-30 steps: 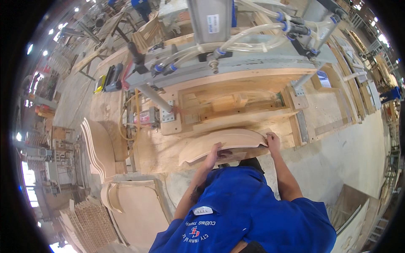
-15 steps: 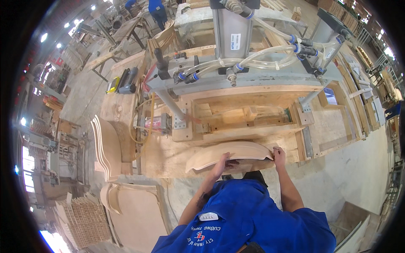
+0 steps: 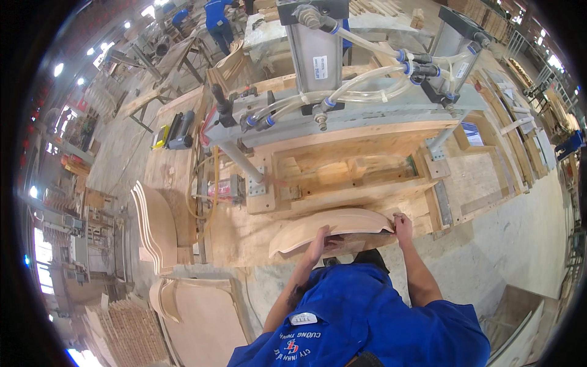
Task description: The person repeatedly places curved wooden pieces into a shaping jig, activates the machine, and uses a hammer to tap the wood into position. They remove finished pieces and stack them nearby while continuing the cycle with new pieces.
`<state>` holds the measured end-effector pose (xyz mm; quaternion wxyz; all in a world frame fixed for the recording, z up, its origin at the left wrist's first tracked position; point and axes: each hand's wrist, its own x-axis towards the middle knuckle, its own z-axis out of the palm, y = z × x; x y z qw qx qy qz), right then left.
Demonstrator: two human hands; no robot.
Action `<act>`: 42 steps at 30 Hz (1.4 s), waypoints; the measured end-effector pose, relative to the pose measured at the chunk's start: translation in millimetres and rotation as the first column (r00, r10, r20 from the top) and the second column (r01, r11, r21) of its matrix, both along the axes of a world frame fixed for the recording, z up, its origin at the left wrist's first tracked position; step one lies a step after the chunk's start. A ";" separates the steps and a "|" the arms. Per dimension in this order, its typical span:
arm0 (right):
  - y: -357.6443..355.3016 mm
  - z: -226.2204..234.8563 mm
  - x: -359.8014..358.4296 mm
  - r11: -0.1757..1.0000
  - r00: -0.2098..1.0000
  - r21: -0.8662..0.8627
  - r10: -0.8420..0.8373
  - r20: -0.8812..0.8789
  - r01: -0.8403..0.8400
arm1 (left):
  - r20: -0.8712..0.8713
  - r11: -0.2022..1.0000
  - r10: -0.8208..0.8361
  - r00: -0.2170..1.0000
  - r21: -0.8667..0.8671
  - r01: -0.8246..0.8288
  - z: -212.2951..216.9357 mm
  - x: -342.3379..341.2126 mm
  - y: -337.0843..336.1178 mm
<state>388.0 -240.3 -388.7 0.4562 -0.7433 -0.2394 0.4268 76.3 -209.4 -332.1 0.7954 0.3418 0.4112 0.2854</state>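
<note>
A curved plywood panel [image 3: 333,226], pale and bowed upward, lies along the front of a wooden press jig [image 3: 342,177]. My left hand [image 3: 318,240] grips the panel's near edge around its middle. My right hand [image 3: 402,225] pinches the panel's right end. Both forearms rise from my blue shirt at the lower edge. Above the jig stands a grey metal frame [image 3: 342,119] with pneumatic cylinders [image 3: 315,43] and clear hoses.
Several curved panels [image 3: 153,223] stand stacked at the left, with a chair-back frame [image 3: 195,306] below them. A yellow and black power tool [image 3: 173,131] rests on the bench's far left. People in blue work far behind. Concrete floor spreads to the right.
The view has shifted so the jig and panel sit lower and nearer. Both hands keep their grip on the curved panel, which stays at the jig's front.
</note>
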 end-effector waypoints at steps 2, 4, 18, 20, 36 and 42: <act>0.7 -1.3 1.9 1.000 1.000 0.009 0.001 0.008 -0.001 | -0.003 1.000 -0.008 1.000 0.007 0.008 -1.6 0.2 1.8; -2.3 -2.6 2.9 1.000 1.000 0.014 0.008 0.011 -0.008 | -0.012 1.000 -0.017 1.000 0.006 0.017 -2.1 0.0 0.6; -0.6 -0.6 3.2 1.000 1.000 0.001 0.017 -0.006 -0.017 | -0.048 1.000 -0.001 0.999 -0.021 0.000 2.9 0.5 1.5; 0.3 -1.3 2.8 1.000 1.000 0.007 0.012 -0.024 -0.012 | -0.055 1.000 0.006 0.998 -0.008 -0.006 2.9 0.3 0.2; -0.4 0.8 3.4 0.999 0.999 0.019 0.050 0.004 -0.051 | -0.104 0.999 -0.012 0.994 -0.031 0.009 7.0 0.2 0.9; -0.5 2.0 3.2 0.999 0.999 -0.004 0.033 -0.031 -0.033 | -0.089 1.000 0.007 0.996 -0.029 -0.010 9.2 1.8 -0.7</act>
